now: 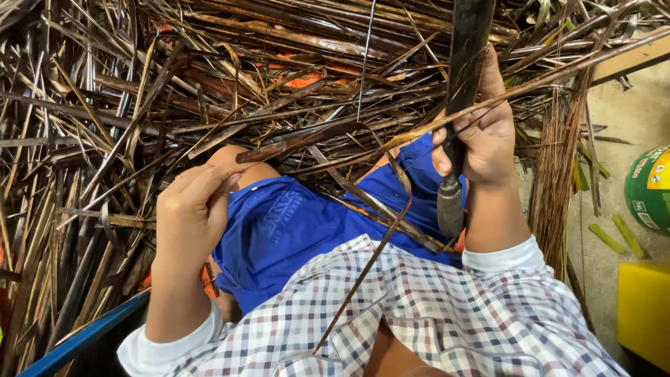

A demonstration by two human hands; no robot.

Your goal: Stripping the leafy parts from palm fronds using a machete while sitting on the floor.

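My left hand (192, 209) pinches the near end of a long dry brown leaf strip (307, 139) that runs to the right across my lap. My right hand (481, 136) is closed around the dark handle of a long knife (462, 77), whose blade rises out of the top of the view, and it also presses the strip's far part against the handle. A thin brown rib (366, 269) hangs from the strip down over my checked shirt. Blue shorts (293, 223) cover my knees.
A thick heap of dry brown palm leaves and ribs (105, 105) fills the left and top. A bundle of thin ribs (555, 167) stands at right. On the concrete floor lie a green and yellow round container (649, 188) and a yellow box (642, 314). A blue edge (84, 335) shows lower left.
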